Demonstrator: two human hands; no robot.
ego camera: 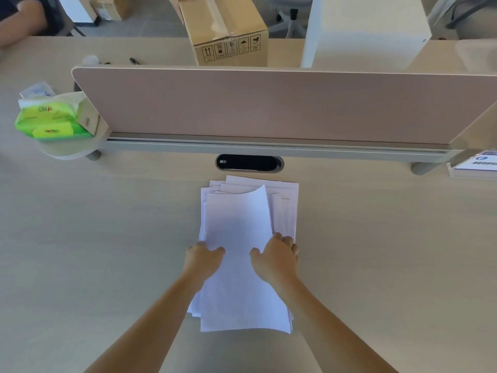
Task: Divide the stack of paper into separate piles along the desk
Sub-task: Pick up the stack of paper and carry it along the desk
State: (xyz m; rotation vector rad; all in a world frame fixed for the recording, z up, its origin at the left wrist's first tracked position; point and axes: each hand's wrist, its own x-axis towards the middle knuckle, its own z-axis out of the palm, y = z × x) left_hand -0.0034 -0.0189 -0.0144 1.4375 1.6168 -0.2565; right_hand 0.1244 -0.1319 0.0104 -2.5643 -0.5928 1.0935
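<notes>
A loose stack of white paper (pixel 285 208) lies in the middle of the light wooden desk (pixel 107 251), its sheets fanned out at the far end. My left hand (pixel 203 258) grips the left edge of the top sheets (pixel 238 224), thumb on top. My right hand (pixel 275 258) grips their right edge, thumb on top and fingers curled under. The far corner of these top sheets curls upward off the stack. My forearms cover part of the near half of the paper.
A pink divider panel (pixel 269 103) closes off the far side, with a black cable port (pixel 249 163) in front. Green tissue packs (pixel 51 121) sit on a small shelf at far left. A cardboard box (pixel 228 30) and another person's arm (pixel 18 20) lie beyond. A sign holder (pixel 476 165) stands right.
</notes>
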